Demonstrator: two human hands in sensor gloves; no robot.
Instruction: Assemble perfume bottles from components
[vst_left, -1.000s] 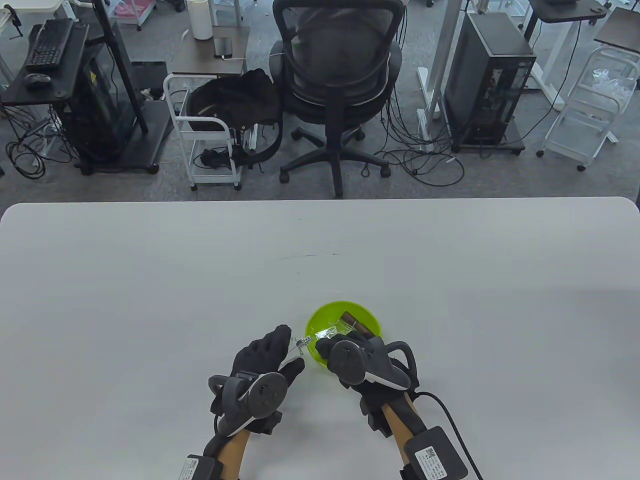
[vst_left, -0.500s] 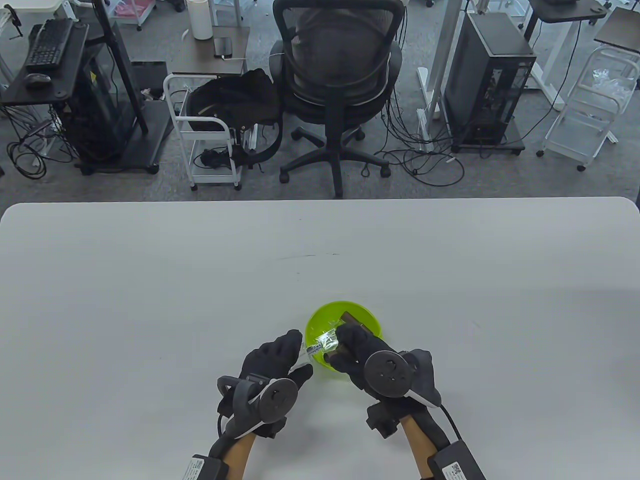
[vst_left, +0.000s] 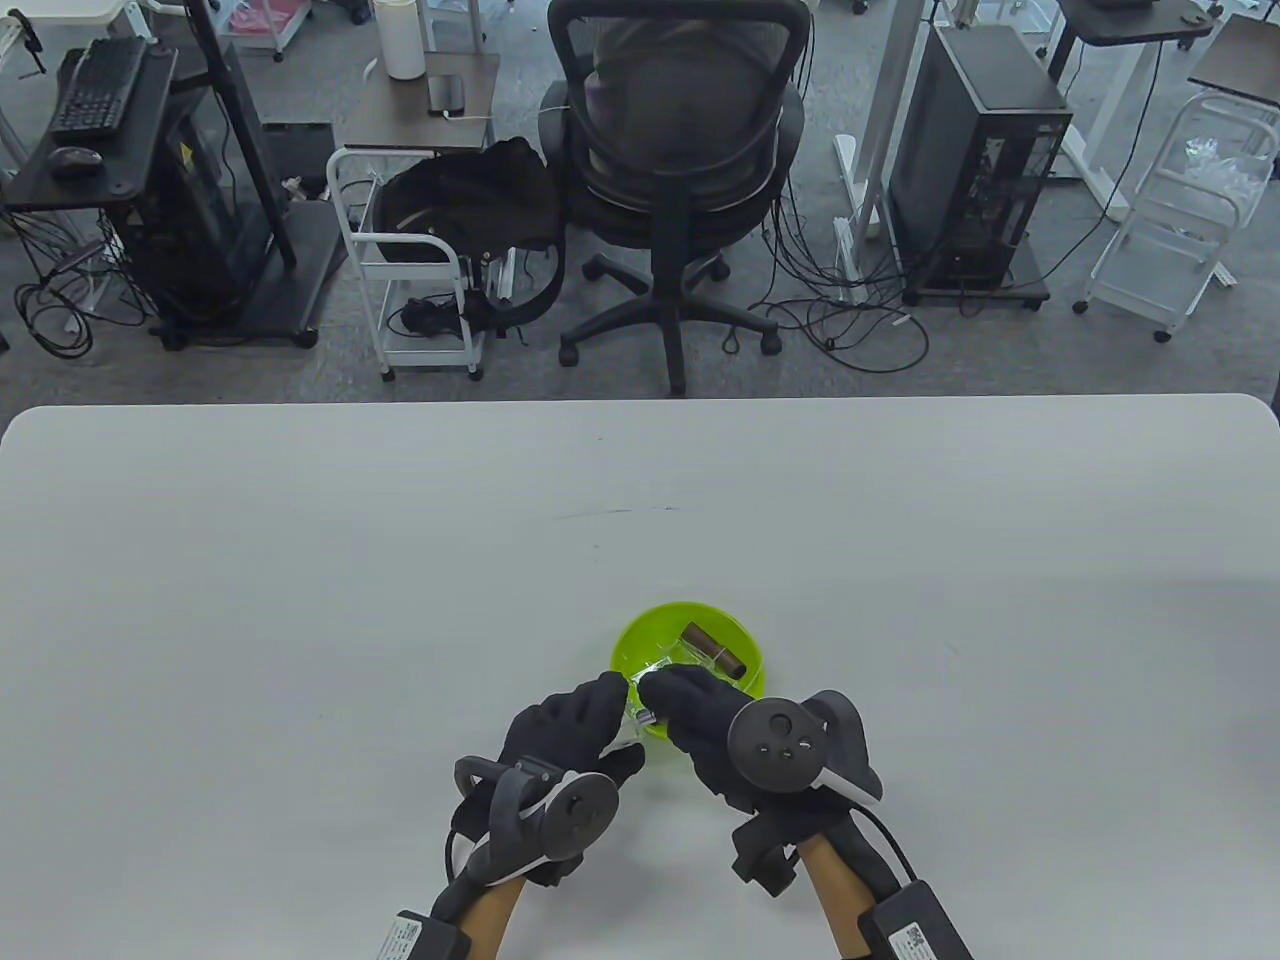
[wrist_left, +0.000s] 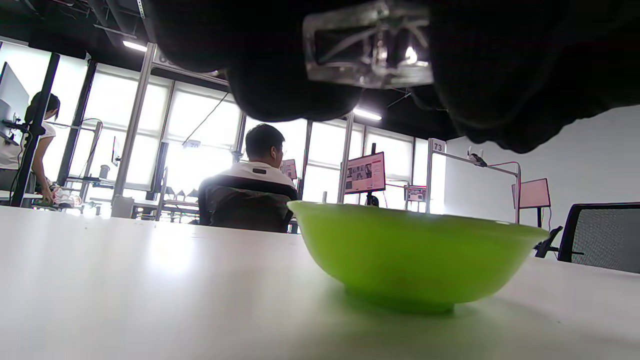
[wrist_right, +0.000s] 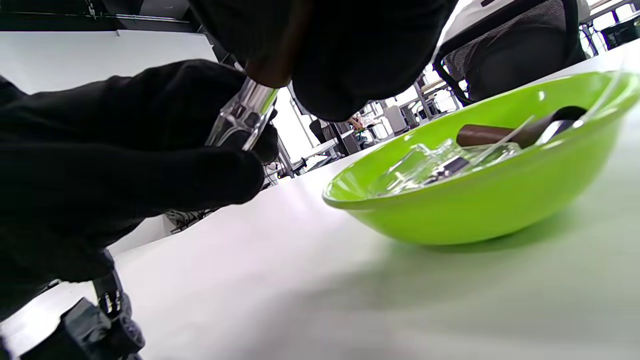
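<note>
From the table view, the left hand (vst_left: 568, 727) and the right hand (vst_left: 697, 712) meet just at the near-left rim of a green bowl (vst_left: 632, 645) on the white tabletop (vst_left: 300, 600). Their fingertips close together on a small clear bottle (vst_left: 638, 712), held above the tabletop beside the bowl. A brown tube (vst_left: 714, 649) and some clear parts (vst_left: 668, 655) lie inside the bowl.

In the left wrist view, the left hand's fingers (wrist_left: 295, 85) curl around the clear bottle (wrist_left: 367, 45), whose square glass base faces the camera. The bowl (wrist_left: 415, 255) stands just beyond.

In the right wrist view, the right hand's fingers (wrist_right: 350, 55) pinch the top end of the bottle (wrist_right: 242, 120), while the left hand (wrist_right: 100, 165) wraps its lower part. The bowl (wrist_right: 475, 210) holds the brown tube (wrist_right: 487, 135) and clear parts (wrist_right: 430, 167).
</note>
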